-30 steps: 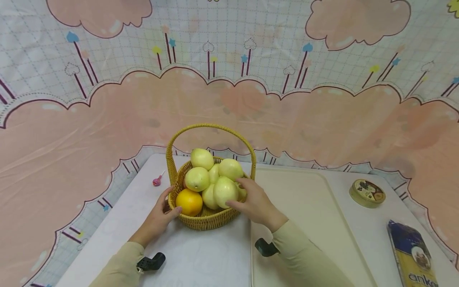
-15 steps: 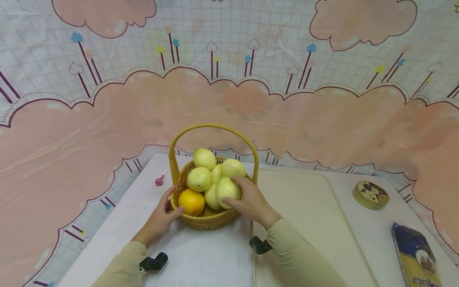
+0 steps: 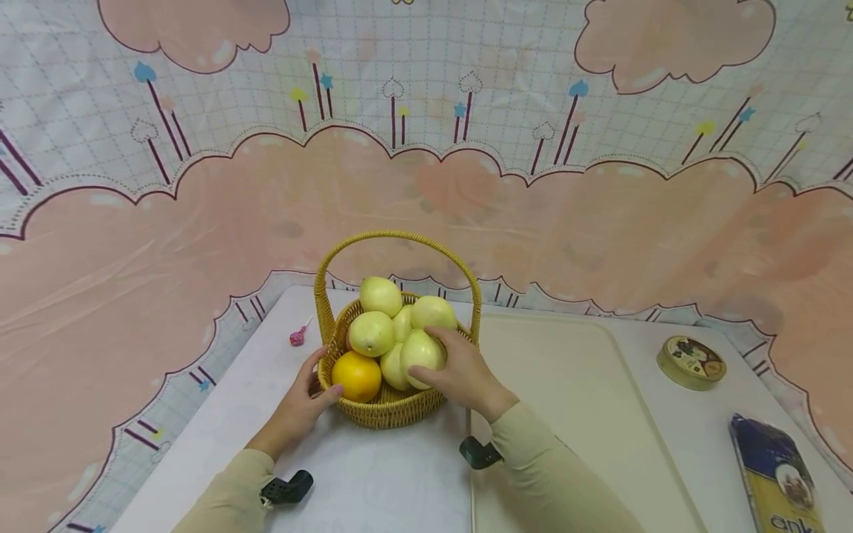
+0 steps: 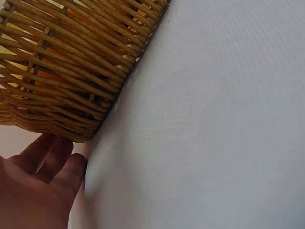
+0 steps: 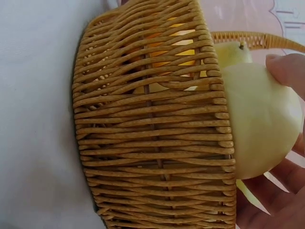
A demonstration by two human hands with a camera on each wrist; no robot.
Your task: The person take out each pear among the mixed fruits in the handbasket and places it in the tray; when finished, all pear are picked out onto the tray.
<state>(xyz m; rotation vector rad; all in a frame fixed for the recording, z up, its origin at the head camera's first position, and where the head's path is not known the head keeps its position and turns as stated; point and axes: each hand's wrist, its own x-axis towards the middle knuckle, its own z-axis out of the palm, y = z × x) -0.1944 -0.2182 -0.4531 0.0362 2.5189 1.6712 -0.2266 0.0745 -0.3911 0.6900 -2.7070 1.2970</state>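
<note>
A woven basket [image 3: 393,416] with a tall arched handle stands on the white table. Inside lie several pale yellow-green pears [image 3: 380,297] and an orange [image 3: 356,376] at the front left. My left hand [image 3: 296,407] holds the basket's left side, thumb at the rim and fingers along the outer wall; in the left wrist view those fingers [image 4: 56,160] lie against the wicker low down. On the right, my right hand [image 3: 466,374] grips the front right pear [image 5: 259,119], thumb on its near side and fingers around the far side. The pear sits at the rim in the right wrist view.
A pink lollipop [image 3: 297,337] lies left of the basket. To the right is a large beige tray [image 3: 560,370], with a round tin [image 3: 691,363] and a blue and yellow bag [image 3: 776,474] beyond it. A patterned cloth hangs behind the table.
My right hand has shifted a little to the left, its thumb and fingers reaching further over the front right pear. The left hand stays at the basket. The head view has turned slightly.
</note>
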